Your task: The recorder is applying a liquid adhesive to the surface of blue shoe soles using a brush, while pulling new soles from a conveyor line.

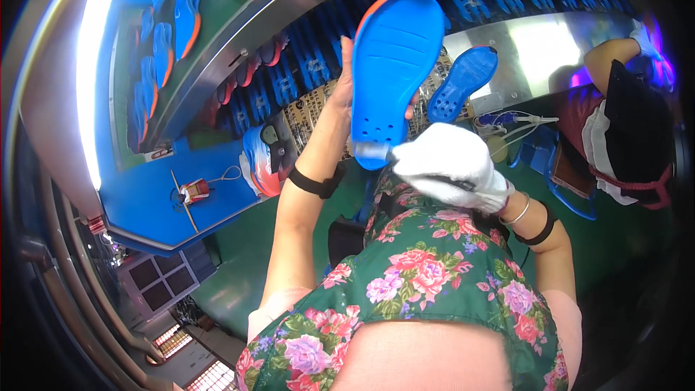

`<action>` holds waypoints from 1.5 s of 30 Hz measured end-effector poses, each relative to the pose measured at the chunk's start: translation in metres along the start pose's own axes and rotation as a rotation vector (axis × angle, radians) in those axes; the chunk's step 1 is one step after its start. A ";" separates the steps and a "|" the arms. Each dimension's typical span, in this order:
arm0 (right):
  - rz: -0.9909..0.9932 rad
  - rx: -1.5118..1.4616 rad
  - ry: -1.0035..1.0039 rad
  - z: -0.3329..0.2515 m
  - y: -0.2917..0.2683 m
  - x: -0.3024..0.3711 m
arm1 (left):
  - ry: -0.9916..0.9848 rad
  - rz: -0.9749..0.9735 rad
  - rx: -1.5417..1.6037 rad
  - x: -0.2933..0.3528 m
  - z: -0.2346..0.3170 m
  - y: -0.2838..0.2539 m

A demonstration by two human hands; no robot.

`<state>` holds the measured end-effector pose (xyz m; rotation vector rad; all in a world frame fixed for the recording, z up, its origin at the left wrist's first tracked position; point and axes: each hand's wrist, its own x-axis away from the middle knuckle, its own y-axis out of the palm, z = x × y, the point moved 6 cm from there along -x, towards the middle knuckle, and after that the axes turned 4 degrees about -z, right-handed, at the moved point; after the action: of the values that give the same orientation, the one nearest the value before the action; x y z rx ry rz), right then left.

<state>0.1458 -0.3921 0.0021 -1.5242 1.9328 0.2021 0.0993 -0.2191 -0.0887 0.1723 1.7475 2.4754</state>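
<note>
Blue rubbery shoe sole (397,65), orange-rimmed with small holes near its heel, is held upright by the bare left hand (345,76) clamped on its edge; the white-gloved right hand (452,166) is closed just below its heel.

A bright light strip (90,65) runs above a blue-green workbench (217,188) and metal conveyor rail (536,51).

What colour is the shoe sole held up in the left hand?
Bright blue, with an orange rim along its top edge: the shoe sole, seen in the head view, in the left hand.
</note>
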 end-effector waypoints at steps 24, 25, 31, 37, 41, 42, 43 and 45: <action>0.213 0.169 0.396 0.067 -0.054 -0.001 | 0.401 0.483 -0.286 -0.007 -0.048 -0.031; 0.209 0.138 0.392 0.068 -0.054 0.002 | 0.419 0.489 -0.292 0.001 -0.048 -0.030; 0.186 0.156 0.371 0.058 -0.046 0.010 | 0.497 0.261 0.399 0.017 -0.062 -0.013; 0.337 0.066 0.378 0.048 -0.048 0.007 | 0.427 0.335 0.240 0.009 -0.076 -0.023; 0.338 0.147 0.249 0.036 -0.058 -0.005 | 0.430 0.464 0.123 0.010 -0.081 -0.026; 0.324 0.096 0.246 0.031 -0.060 -0.010 | 0.485 0.338 0.296 0.000 -0.080 -0.012; 0.328 0.150 0.207 0.025 -0.062 -0.016 | 0.487 0.303 0.265 -0.009 -0.077 -0.003; 0.310 0.275 0.122 0.017 -0.068 -0.027 | 0.477 0.260 0.236 -0.014 -0.077 -0.003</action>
<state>0.2170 -0.3825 0.0231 -1.0779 2.1859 -0.0254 0.1013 -0.2918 -0.1176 -0.2067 2.3420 2.6384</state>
